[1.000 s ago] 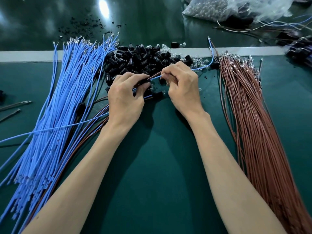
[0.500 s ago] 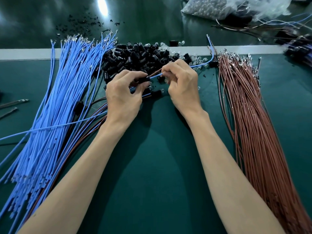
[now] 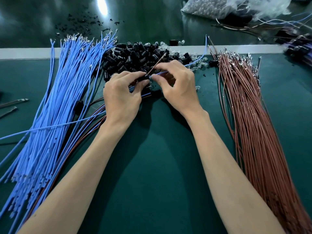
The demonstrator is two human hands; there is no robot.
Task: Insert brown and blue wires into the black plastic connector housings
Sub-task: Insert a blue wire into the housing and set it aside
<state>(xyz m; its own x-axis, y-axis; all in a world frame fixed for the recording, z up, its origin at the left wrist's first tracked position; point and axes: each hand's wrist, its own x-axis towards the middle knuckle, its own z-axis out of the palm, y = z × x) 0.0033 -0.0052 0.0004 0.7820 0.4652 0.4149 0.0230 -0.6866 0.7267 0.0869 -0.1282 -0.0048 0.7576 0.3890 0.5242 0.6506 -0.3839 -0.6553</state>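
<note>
Surface: dark green matted bench [image 3: 157, 174]
Left: bundle of blue insulated wires [image 3: 55, 105]
Right: bundle of brown insulated wires [image 3: 253, 125]
Centre rear: heap of small black plastic housings [image 3: 133, 54]

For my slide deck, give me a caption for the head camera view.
Left hand holds a black connector housing while the right hand holds a blue wire to it.

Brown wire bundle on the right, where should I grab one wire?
Pinch the insulation just behind a silver terminal at the far end of the brown wire bundle, coming from above on its left edge, nearest the right hand. There the tips fan apart; nearer you the strands lie packed.
</note>
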